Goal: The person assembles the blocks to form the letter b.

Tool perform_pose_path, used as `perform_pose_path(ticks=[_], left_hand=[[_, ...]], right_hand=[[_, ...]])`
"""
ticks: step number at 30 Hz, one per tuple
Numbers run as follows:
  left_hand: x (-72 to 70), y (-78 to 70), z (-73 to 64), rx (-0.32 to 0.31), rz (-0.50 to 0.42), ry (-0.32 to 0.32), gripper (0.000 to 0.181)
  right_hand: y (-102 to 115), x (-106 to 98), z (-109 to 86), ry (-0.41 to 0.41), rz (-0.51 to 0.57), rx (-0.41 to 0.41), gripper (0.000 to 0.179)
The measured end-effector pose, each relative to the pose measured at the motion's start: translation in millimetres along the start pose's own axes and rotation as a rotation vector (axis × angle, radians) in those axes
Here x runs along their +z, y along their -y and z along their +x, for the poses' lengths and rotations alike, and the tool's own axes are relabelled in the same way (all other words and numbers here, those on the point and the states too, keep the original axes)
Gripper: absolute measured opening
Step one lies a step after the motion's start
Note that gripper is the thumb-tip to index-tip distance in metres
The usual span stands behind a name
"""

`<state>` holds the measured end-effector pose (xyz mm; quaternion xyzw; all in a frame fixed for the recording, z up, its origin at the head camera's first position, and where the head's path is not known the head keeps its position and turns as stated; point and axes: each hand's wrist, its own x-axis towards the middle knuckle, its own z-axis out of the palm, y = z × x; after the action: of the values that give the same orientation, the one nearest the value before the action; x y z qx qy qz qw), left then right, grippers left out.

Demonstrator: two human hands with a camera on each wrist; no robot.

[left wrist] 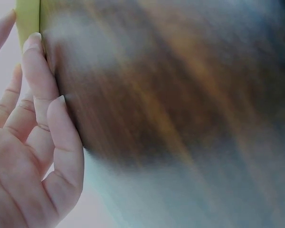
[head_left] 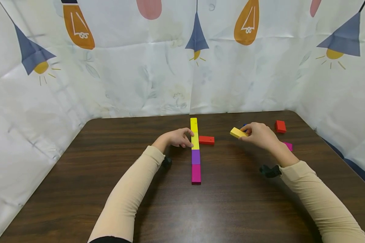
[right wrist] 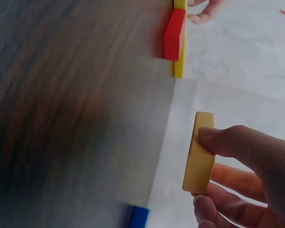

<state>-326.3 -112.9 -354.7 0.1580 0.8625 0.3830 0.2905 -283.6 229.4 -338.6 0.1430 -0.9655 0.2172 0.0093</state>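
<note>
A straight row of blocks lies on the table: two yellow blocks (head_left: 194, 125) at the far end, then a purple block (head_left: 196, 157), then a magenta block (head_left: 196, 173) nearest me. A red block (head_left: 207, 140) sits crosswise against the row's right side. My left hand (head_left: 178, 137) is at the row's left, its fingertips touching the nearer yellow block (left wrist: 28, 19), fingers loosely bent. To the right, my right hand (head_left: 260, 134) pinches another yellow block (right wrist: 199, 154) between thumb and fingers, held above the table.
Behind the right hand a blue block (right wrist: 139, 217) shows partly. Farther right lie a red block (head_left: 281, 126) and a magenta block (head_left: 288, 146), the latter partly covered by the forearm. A patterned curtain (head_left: 170, 74) hangs along the far edge of the dark wooden table (head_left: 109, 162).
</note>
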Motion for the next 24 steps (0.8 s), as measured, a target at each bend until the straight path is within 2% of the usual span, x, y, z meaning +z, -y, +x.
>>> perform_pose_path(ticks=[11,24], left_hand=[[-0.2,0.3,0.1,0.01,-0.004,0.004,0.046],[0.0,1.0,0.3,0.01,-0.007,0.003,0.046]], right_hand=[[10.7,15.4,8.2,0.018,0.039,-0.049,0.037],[15.8,25.5,14.6,0.049,0.044,-0.043,0.036]])
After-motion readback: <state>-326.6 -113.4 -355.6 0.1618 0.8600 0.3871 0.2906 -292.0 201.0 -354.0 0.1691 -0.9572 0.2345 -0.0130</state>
